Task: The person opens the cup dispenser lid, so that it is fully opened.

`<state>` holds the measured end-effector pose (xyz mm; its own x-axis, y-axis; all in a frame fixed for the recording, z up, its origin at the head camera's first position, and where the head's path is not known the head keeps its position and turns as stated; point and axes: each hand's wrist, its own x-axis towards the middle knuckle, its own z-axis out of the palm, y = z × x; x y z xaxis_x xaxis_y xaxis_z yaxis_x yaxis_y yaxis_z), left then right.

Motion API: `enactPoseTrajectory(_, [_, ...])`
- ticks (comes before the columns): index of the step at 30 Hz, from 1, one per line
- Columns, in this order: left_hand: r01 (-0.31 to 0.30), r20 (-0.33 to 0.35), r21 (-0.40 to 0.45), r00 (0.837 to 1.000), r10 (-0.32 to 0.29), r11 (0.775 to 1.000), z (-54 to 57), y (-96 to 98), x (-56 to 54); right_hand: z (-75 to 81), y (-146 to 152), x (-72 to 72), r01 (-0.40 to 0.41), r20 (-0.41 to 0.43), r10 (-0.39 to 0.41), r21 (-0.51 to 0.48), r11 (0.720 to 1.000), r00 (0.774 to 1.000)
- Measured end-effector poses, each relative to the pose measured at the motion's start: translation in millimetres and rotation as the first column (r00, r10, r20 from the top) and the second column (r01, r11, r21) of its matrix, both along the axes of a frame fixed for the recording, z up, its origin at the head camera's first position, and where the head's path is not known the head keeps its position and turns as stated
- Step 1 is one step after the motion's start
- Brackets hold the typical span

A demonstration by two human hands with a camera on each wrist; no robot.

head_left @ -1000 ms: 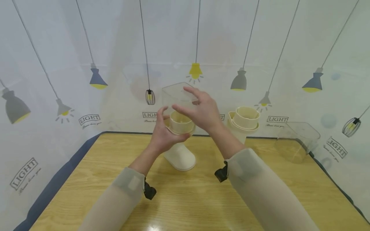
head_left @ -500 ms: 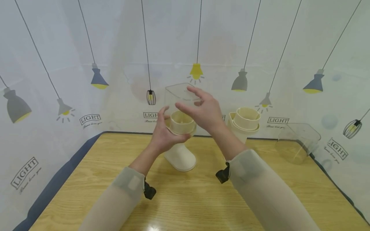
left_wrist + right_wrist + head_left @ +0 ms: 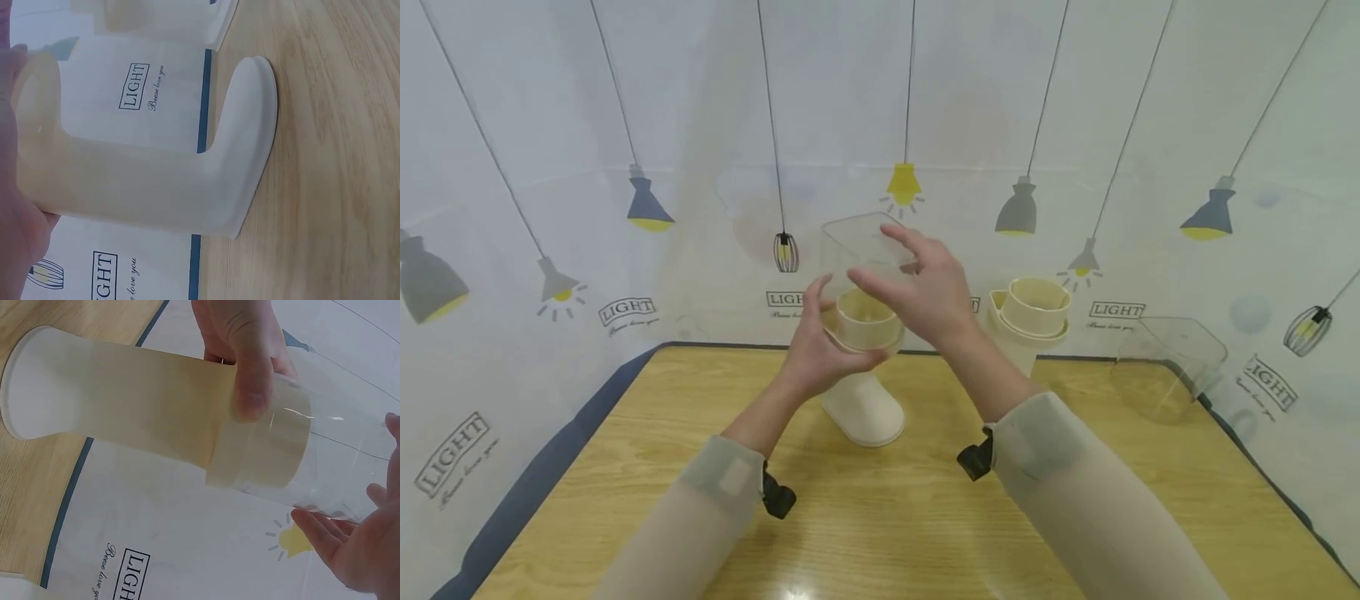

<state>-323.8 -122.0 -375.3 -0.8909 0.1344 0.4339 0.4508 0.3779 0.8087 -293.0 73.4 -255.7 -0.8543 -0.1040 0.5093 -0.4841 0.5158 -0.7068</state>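
Observation:
A cream plastic stand (image 3: 863, 412) with a long rounded foot stands on the table, a round collar (image 3: 868, 321) at its top. My left hand (image 3: 818, 352) grips that collar, thumb in front and fingers behind. Over the collar sits a clear plastic container (image 3: 850, 242). Around its upper right side my right hand (image 3: 934, 287) holds it with thumb and fingers. The right wrist view shows the container's clear wall (image 3: 340, 434) around the cream ring (image 3: 290, 440); whether it is fully seated I cannot tell. In the left wrist view the stand's foot (image 3: 244, 137) rests on wood.
A second cream stand (image 3: 1037, 312) with the same kind of collar is behind my right forearm. Another clear container (image 3: 1168, 367) rests at the table's right rear. A white printed curtain (image 3: 722, 108) hangs behind the wooden table (image 3: 880, 533).
Both hands keep their places on the collar and the clear container. The head view shifts only slightly; nothing else has visibly moved.

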Motion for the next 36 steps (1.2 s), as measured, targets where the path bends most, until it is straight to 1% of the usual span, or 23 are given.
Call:
enactPoseTrajectory(2, [0.006, 0.009, -0.003, 1.000, -0.006, 1.000, 0.1, -1.9, 0.1, 1.0, 1.1, 0.3, 0.011, -0.037, -0.012, -0.026, 1.000, 0.999])
enactPoseTrajectory(5, [0.018, 0.038, 0.002, 0.999, -0.018, 1.000, 1.0, -5.5, 0.8, 7.0, 4.3, 2.4, 0.008, -0.073, -0.012, -0.058, 0.998, 0.997])
enactPoseTrajectory(9, [0.038, 0.057, 0.018, 0.998, -0.039, 0.999, 2.3, -11.7, 0.5, 17.9, 10.7, 10.1, -0.006, -0.090, -0.001, -0.079, 0.997, 0.996])
enactPoseTrajectory(12, [0.054, 0.054, 0.036, 0.997, -0.056, 0.998, 2.6, -16.4, -0.9, 23.2, 18.1, 16.7, -0.008, -0.108, -0.003, -0.102, 0.995, 0.994])
enactPoseTrajectory(15, [0.061, 0.065, 0.049, 0.996, -0.064, 0.997, 2.7, -21.8, -1.9, 27.4, 27.5, 23.8, -0.012, -0.119, -0.004, -0.131, 0.991, 0.993])
enactPoseTrajectory(19, [0.063, 0.109, 0.063, 0.992, -0.070, 0.996, 1.8, -28.3, -1.6, 31.1, 42.0, 32.7, -0.006, -0.120, -0.012, -0.150, 0.989, 0.993])
enactPoseTrajectory(23, [0.063, 0.149, 0.068, 0.986, -0.073, 0.996, 1.0, -29.2, 0.5, 33.4, 59.8, 40.5, 0.017, -0.103, -0.032, -0.147, 0.989, 0.994])
enactPoseTrajectory(26, [0.034, 0.174, 0.031, 0.984, -0.039, 0.999, 0.6, -25.4, 3.4, 34.8, 73.9, 45.5, 0.034, -0.092, -0.048, -0.147, 0.989, 0.995])
enactPoseTrajectory(30, [-0.036, 0.194, -0.011, 0.980, 0.037, 0.999, -0.1, -16.5, 7.3, 35.8, 92.4, 51.5, 0.054, -0.094, -0.070, -0.158, 0.986, 0.993])
enactPoseTrajectory(33, [-0.086, 0.191, -0.002, 0.978, 0.085, 0.996, -0.5, -10.1, 8.5, 35.4, 106.6, 55.1, 0.066, -0.111, -0.086, -0.172, 0.983, 0.990])
enactPoseTrajectory(36, [-0.117, 0.189, 0.006, 0.975, 0.114, 0.993, -1.1, -5.5, 8.3, 35.0, 123.0, 59.5, 0.089, -0.131, -0.112, -0.173, 0.981, 0.985])
